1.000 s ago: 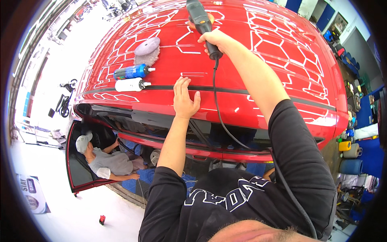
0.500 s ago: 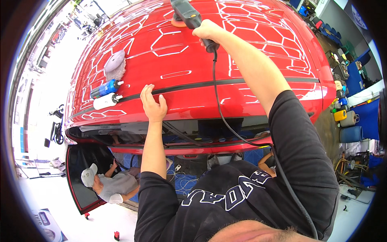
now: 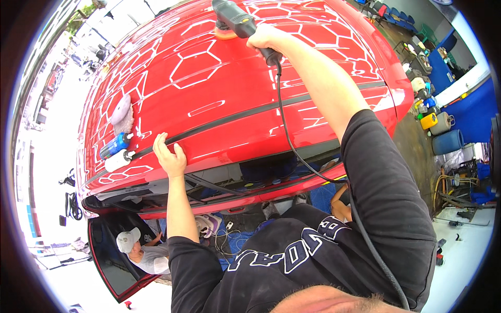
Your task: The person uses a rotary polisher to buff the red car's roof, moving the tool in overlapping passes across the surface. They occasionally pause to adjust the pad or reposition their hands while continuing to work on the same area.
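My right hand is wrapped round the rear handle of a dark grey corded polisher. Its orange foam pad rests on the glossy red car roof. From the handle, a black cord hangs over my right arm and down past my shirt. Resting flat near the black roof strip, my left hand has its fingers apart and holds nothing. To its left lie a white bottle, a blue bottle and a lavender pad with a fluffy face.
A person in a grey cap crouches by the open car door at lower left. Another person's arm shows beside the car below me. Jugs and a blue barrel stand at the right. Cables lie on the blue floor mat.
My view has turned, so the car appears tilted and shifted left. My right hand still holds the polisher on the roof; my left hand remains by the roof strip. The crouching person has leaned lower.
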{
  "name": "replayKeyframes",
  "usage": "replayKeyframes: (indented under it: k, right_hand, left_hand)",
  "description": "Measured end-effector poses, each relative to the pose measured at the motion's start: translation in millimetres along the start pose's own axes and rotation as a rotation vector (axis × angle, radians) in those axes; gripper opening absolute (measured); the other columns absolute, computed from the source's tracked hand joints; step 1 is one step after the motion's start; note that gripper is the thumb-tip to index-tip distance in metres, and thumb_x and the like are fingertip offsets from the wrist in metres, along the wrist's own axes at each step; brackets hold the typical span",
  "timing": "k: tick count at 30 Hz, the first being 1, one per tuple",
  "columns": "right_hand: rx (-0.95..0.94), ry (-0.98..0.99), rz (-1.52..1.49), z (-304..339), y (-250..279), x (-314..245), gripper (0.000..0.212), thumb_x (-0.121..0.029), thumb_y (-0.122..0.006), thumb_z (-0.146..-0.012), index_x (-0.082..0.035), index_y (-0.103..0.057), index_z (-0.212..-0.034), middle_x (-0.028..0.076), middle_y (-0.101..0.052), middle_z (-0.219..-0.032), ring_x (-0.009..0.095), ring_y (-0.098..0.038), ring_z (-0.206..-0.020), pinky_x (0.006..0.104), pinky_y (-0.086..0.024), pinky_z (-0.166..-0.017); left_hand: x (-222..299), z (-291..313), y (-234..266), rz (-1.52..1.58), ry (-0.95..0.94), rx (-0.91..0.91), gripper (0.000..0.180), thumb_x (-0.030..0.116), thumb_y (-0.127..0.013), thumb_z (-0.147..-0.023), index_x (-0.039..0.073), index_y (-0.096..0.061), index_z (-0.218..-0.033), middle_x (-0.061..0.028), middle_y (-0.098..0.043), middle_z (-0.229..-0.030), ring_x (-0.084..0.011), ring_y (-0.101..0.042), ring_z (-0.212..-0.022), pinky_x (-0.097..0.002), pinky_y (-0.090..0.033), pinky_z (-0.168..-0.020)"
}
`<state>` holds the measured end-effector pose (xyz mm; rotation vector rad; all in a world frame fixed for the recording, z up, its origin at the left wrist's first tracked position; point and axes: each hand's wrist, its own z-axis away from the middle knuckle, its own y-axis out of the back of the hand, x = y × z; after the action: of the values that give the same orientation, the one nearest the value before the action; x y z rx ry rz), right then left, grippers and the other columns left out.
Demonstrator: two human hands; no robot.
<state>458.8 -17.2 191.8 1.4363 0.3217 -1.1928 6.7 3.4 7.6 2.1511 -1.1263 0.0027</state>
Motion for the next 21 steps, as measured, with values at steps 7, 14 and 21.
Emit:
replayKeyframes:
  k: [7, 14, 21]
  right_hand:
    - [0.050, -0.003, -0.051, 25.6, 54.9, 37.5, 0.017, -0.010, -0.069, -0.074, 0.004, -0.066, -0.082, 0.012, -0.067, -0.069, 0.020, -0.064, -0.054, 0.0377, -0.055, -0.049]
    - [0.155, -0.063, -0.001, 23.3, 112.9, 95.9, 0.015, -0.014, -0.069, -0.077, 0.000, -0.063, -0.079, 0.010, -0.064, -0.065, 0.019, -0.063, -0.051, 0.0381, -0.057, -0.048]
    - [0.237, -0.163, -0.036, 16.3, 180.0, 173.5, 0.017, -0.014, -0.069, -0.082, 0.000, -0.064, -0.089, 0.008, -0.065, -0.071, 0.017, -0.064, -0.057, 0.0356, -0.056, -0.049]
  left_hand:
    - [0.7, 1.5, 1.9, -0.026, 0.022, -0.015, 0.049, 0.000, -0.064, -0.079, -0.003, -0.062, -0.129, -0.0218, -0.063, -0.132, -0.0408, -0.055, -0.131, -0.0495, -0.043, -0.115]
    - [-2.3, 2.8, -0.2, -0.042, 0.023, -0.026, 0.049, -0.001, -0.063, -0.079, -0.003, -0.062, -0.128, -0.0212, -0.063, -0.133, -0.0398, -0.055, -0.132, -0.0500, -0.042, -0.115]
    - [-4.2, 2.1, -1.9, -0.046, 0.020, -0.027, 0.046, 0.000, -0.062, -0.081, -0.003, -0.063, -0.127, -0.0210, -0.063, -0.131, -0.0398, -0.054, -0.132, -0.0502, -0.041, -0.115]
